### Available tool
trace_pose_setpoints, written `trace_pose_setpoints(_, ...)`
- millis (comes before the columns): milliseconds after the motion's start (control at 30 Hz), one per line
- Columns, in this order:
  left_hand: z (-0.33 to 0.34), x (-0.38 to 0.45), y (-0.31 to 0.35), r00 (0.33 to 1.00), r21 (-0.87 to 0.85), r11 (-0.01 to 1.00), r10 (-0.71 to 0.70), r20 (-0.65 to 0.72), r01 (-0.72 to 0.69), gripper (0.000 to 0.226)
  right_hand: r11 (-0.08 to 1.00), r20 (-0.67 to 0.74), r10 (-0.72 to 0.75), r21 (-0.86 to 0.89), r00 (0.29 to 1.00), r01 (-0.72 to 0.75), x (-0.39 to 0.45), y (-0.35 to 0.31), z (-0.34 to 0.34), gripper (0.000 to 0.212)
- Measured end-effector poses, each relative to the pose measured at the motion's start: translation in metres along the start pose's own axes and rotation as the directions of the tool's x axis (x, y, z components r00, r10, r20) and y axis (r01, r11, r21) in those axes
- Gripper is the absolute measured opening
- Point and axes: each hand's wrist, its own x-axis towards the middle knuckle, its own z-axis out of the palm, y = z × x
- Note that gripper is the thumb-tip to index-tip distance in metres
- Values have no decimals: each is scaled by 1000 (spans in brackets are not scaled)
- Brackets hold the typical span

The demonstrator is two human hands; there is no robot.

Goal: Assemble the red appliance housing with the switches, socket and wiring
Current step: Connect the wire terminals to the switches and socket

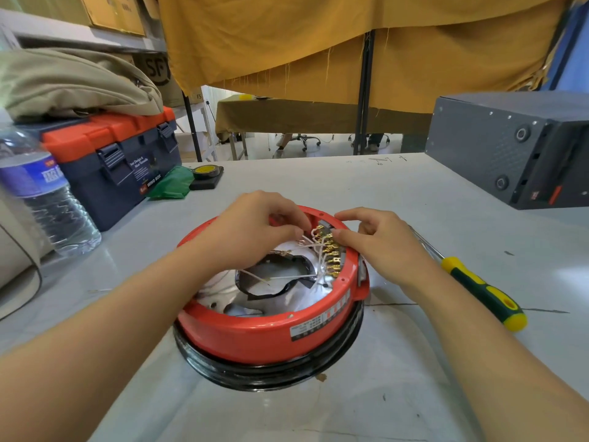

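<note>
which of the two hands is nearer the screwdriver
The right hand, working at the housing's right rim; the screwdriver lies just beyond it. The left hand is farther away.

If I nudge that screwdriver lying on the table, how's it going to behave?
The screwdriver would probably roll: its shaft is round and it lies flat on the smooth table. The bulged yellow-green handle likely makes it curve rather than roll straight. It looks rigid, and the handle end probably carries most of the weight.
</note>
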Motion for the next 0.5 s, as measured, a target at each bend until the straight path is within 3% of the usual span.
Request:
trace_pose_setpoints(167,-27,-21,-27,985,-43,997,-64,-158,58,15,994,-117,83,74,990,-74,3,3,-3,18)
trace_pose_setpoints(300,-37,-44,-64,895,-152,975,-208,-395,160,26,984,-103,126,138,987,-111,2,4,0,16)
trace_pose_setpoints(400,-34,-57,-93,834,-258,924,-368,-411,281,32,960,-32,180,222,983,-168,2,3,2,11)
trace_pose_setpoints(500,-27,-68,-118,824,-243,894,-443,-354,376,34,951,-28,195,248,980,-182,2,5,3,13)
